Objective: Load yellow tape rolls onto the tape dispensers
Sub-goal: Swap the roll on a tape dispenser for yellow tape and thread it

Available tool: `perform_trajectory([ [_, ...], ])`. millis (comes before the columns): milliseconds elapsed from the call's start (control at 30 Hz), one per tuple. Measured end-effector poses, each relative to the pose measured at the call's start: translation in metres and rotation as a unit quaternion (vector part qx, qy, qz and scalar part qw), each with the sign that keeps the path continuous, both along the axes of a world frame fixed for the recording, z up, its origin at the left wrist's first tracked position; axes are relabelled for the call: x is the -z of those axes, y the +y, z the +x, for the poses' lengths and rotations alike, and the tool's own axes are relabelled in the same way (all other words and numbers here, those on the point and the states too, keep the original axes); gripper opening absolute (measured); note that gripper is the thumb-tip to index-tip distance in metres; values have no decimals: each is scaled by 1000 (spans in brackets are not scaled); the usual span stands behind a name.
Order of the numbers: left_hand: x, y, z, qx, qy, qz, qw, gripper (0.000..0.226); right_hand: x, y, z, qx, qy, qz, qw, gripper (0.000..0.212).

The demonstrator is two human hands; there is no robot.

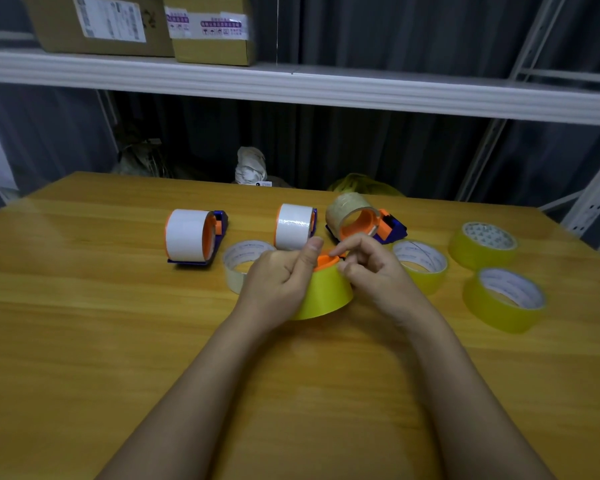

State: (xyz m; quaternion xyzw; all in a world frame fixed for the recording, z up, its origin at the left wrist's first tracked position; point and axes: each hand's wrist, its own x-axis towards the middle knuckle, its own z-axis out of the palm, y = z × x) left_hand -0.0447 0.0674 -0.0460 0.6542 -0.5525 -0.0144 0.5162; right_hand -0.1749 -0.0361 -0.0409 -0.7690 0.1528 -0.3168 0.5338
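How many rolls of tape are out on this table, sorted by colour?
Yellow rolls: 4, the held yellow roll and three loose at right
White rolls: 2, both on dispensers
Clear or pale rolls: 2, one on a dispenser, one flat
Total: 8

Left hand [278, 271]: fingers curled, thumb raised straight, gripping at mid-table. Right hand [368, 268]: fingers bent, tips pinching, just beside the left. Both forearms bare, converging from the table's near edge.
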Motion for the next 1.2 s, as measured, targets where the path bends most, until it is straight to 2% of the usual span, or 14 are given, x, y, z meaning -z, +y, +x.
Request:
perform_trajectory([
  [133, 0, 0, -1, -6, -3, 2, 1000, 67, 0, 1, 2, 26, -13, 21, 999, 14],
  [300, 0, -1, -1, 1, -4, 0, 1000, 68, 0, 1, 0, -12, -1, 39, 999, 14],
  [533, 2, -1, 0, -2, 0, 1, 1000, 67, 2, 2, 3, 15, -11, 50, 999, 14],
  [667, 2, -1, 1, 3, 7, -3, 1000, 68, 2, 1, 1, -19, -9, 62, 998, 15],
  [1033, 3, -2, 0, -6, -7, 16, 1000, 65, 4, 3, 4, 30, -10, 39, 999, 12],
  [1200, 3, -2, 0, -6, 1, 11, 1000, 66, 3, 2, 2, -2, -9, 59, 998, 14],
])
